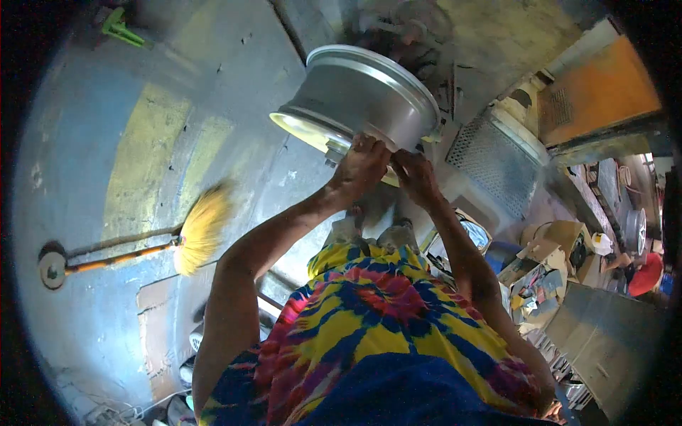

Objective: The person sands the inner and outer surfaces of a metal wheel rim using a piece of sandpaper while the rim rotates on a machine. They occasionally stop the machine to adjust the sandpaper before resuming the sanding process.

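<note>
A silver wheel rim [362,92] is tilted on its side in front of me, with a pale yellowish face along its lower left edge. My left hand [362,167] is at the near edge of the rim, its fingers bent and pinched together. Close beside it, my right hand [415,177] is also closed, fingertips against the same edge. Whatever lies between the fingers is too small or hidden to make out. A metal fitting [334,151] shows at the rim's face, just left of my left hand.
A yellow-bristled broom [202,231] lies on the painted floor at left. Far left at the top is a green object [124,28]. To the right stand a perforated metal panel [490,163], an orange panel [597,92] and cluttered cardboard boxes [565,241]. Dark machinery sits behind the rim.
</note>
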The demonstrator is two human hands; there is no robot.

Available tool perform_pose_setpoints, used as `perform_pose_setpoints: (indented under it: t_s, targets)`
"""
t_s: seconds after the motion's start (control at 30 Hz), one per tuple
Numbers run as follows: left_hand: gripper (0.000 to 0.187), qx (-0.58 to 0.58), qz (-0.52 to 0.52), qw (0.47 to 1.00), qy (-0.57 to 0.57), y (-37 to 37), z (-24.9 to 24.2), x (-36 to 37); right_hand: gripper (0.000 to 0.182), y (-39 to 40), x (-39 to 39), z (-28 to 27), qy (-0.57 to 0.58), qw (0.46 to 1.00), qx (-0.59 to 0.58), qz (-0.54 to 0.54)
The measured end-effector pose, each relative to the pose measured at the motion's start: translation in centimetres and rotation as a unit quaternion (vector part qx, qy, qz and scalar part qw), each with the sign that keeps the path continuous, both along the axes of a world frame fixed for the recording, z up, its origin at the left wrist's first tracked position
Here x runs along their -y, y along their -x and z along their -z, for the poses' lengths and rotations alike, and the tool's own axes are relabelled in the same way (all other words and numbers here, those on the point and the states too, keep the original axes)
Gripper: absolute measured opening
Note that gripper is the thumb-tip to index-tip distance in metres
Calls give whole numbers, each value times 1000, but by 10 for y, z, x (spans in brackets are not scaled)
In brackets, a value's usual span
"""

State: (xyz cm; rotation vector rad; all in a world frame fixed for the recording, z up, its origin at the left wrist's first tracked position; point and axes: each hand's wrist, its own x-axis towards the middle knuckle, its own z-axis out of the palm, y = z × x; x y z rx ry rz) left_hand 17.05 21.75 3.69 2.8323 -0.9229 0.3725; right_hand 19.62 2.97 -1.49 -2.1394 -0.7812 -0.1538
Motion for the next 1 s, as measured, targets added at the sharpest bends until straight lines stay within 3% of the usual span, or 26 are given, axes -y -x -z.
perform_pose_setpoints:
  t_s: [0.07,0.1,0.13,0.2,0.23,0.3,0.33,0.4,0.53,0.6,0.67,0.7,0.73,0.77,0.83,0.93,1.0]
  targets:
    - [29,37,5,999,-16,8,5,4,10,6,7,2,61,998,-10,-2]
    - [35,-64,3,996,-67,10,-16,7,10,15,11,-4,60,998,-13,3]
    - [35,-67,8,995,-67,16,-22,9,13,24,16,-17,69,998,0,10]
    - [37,-57,39,993,95,23,-27,9,16,38,28,-28,78,997,11,20]
    - [37,-63,44,993,94,23,-30,6,18,45,39,-29,67,996,-2,59]
    - [38,-72,-28,975,208,25,-35,-9,21,59,64,-6,27,989,-38,142]
    - [39,-51,-57,978,193,22,-35,-23,21,68,73,3,26,987,-46,154]
    - [31,-38,-140,974,176,24,-36,-44,21,86,91,18,-9,965,-131,226]
    - [15,-129,-151,958,209,48,-38,-61,20,113,108,33,-25,938,-225,261]
    - [12,-164,-127,956,206,67,-27,-40,23,125,113,48,-24,925,-274,261]
    - [11,-272,-100,925,247,83,-4,-9,24,134,118,68,-103,920,-298,232]
    - [13,-298,-78,915,259,89,-2,15,24,133,120,56,-30,929,-295,221]
    - [15,-295,-51,925,233,96,1,39,24,132,123,44,-35,930,-295,219]
    - [17,-362,-46,906,215,102,10,59,24,132,126,34,-47,922,-322,210]
    - [22,-343,-5,916,207,114,24,93,24,133,137,33,-64,914,-351,195]
    - [28,-327,7,927,180,121,36,121,24,132,165,55,-77,949,-253,168]
    - [31,-316,-2,935,160,120,34,132,25,130,188,71,2,950,-273,153]
